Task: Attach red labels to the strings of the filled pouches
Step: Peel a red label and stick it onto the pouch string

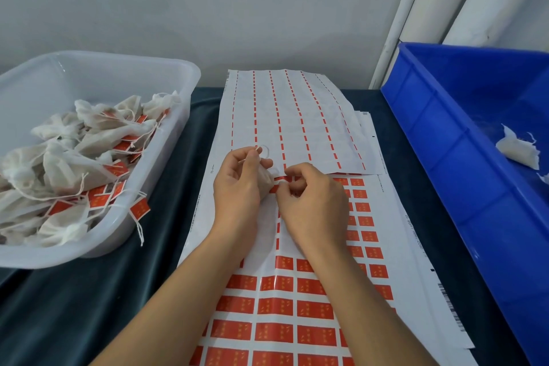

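My left hand (237, 184) grips a small filled beige pouch (265, 181) over the label sheet, and the pouch's white string (261, 149) loops up past my fingertips. My right hand (312, 202) pinches a red label (282, 179) right beside the pouch, at the top edge of the sticker sheet (276, 306). Rows of red labels with gold marks cover that sheet. Most of the pouch is hidden behind my left fingers.
A clear plastic tub (166, 140) at the left holds several pouches with red labels on their strings. A blue crate (439, 140) at the right holds a white pouch (518, 150). A used backing sheet (285, 116) lies further back. Dark cloth (118, 291) covers the table.
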The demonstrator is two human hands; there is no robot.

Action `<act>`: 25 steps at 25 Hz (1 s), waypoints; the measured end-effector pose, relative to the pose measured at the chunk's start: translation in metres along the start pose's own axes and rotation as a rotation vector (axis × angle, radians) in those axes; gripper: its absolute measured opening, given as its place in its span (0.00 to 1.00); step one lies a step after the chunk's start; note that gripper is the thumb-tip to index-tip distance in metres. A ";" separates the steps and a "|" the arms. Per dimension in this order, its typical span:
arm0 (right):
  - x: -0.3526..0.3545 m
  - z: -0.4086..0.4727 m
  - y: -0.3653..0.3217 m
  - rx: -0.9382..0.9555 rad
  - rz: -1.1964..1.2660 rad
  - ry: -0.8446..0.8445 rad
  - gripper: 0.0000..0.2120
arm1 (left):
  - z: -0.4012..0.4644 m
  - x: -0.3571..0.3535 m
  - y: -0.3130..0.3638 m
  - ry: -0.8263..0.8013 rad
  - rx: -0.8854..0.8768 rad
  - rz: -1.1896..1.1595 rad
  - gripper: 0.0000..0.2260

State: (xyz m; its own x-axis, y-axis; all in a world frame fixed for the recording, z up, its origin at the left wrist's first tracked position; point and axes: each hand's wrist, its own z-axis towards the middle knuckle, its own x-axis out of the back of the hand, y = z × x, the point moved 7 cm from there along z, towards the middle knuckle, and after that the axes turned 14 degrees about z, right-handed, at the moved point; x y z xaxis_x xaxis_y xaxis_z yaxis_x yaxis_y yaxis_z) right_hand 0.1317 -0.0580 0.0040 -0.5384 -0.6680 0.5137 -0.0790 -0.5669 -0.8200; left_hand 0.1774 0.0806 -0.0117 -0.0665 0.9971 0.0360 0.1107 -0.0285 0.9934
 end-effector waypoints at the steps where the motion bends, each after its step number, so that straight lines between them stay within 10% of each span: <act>1: -0.002 -0.002 -0.002 0.022 -0.034 -0.017 0.14 | 0.000 0.000 -0.001 0.001 0.008 -0.020 0.06; 25: -0.001 0.001 -0.008 0.056 -0.070 -0.032 0.13 | 0.001 -0.003 -0.002 0.003 0.022 -0.064 0.07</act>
State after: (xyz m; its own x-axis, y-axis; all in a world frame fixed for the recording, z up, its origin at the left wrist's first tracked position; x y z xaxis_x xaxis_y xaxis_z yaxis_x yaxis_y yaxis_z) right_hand 0.1342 -0.0531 0.0105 -0.5064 -0.6401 0.5778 -0.0683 -0.6382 -0.7668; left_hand 0.1782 0.0780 -0.0134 -0.0772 0.9966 -0.0276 0.1280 0.0374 0.9911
